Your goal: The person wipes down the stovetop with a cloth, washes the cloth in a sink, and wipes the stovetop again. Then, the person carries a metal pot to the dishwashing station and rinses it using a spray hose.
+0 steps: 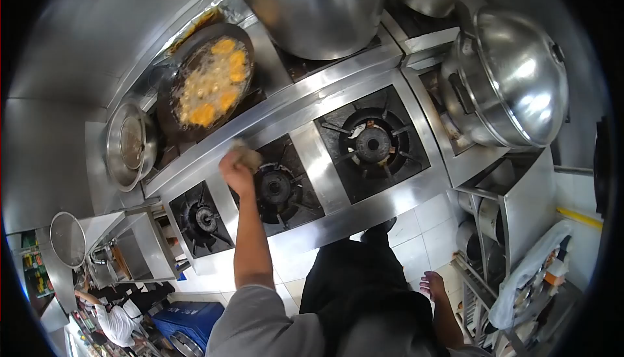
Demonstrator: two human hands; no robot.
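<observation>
My left hand (236,170) is closed on a crumpled greyish-brown cloth (248,157). It presses the cloth on the steel stove top, at the back edge of the middle burner (275,189). My right hand (431,285) hangs low by my side with its fingers loosely apart and nothing in them. Behind the left hand, a dark wok (170,113) holds orange-yellow pieces (224,46) frying in bubbling oil. To the left of the wok stands a metal bowl (117,162) with a round strainer (132,142) in it.
A big steel pot (312,15) stands at the back, and a domed lidded pot (520,77) at the right. Bare burners lie left (207,219) and right (373,144). A plastic bag (530,279) hangs at lower right. Another person (117,324) stands far left near a blue bin (188,321).
</observation>
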